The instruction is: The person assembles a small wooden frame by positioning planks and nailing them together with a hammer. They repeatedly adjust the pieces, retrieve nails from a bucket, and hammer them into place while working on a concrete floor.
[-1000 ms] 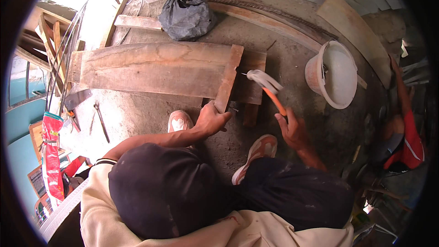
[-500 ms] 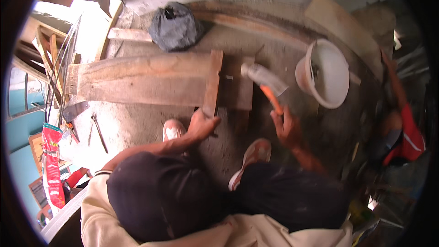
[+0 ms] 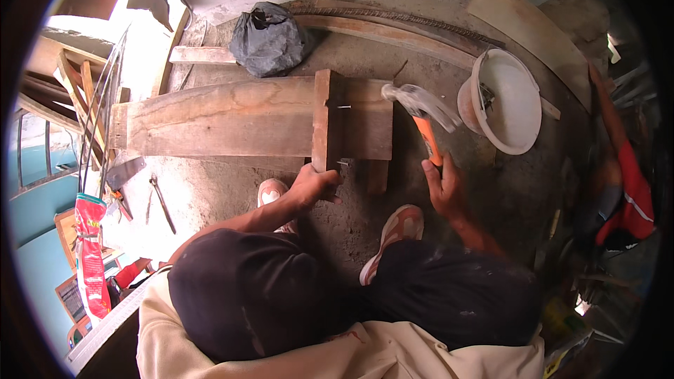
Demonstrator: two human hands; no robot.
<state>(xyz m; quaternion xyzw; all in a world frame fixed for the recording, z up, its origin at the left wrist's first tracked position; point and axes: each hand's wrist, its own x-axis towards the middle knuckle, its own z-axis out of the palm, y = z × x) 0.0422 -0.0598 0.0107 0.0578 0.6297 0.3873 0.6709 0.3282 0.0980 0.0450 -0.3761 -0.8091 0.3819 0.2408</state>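
My left hand [image 3: 317,186] is closed round the near end of a short wooden batten [image 3: 321,123], which stands across a wide plank [image 3: 217,123]. One nail [image 3: 344,107] sticks out from the batten's right side; another [image 3: 343,163] shows near my left fingers. To the right, my right hand [image 3: 447,186] grips the orange handle of a claw hammer [image 3: 425,133]. Its metal head, smeared by motion, hangs beside the plank's right end, apart from the nails.
A black plastic bag [image 3: 269,41] lies beyond the plank. At right stands a white bucket [image 3: 516,109] with something inside. Long timbers [image 3: 393,34] run behind. Pliers [image 3: 121,203] and a long metal tool [image 3: 163,203] lie at left. Another person's red clothing [image 3: 628,196] shows far right.
The batten has shifted left and stands straighter, with my left hand still on it. The hammer has moved a little right, its handle now more upright.
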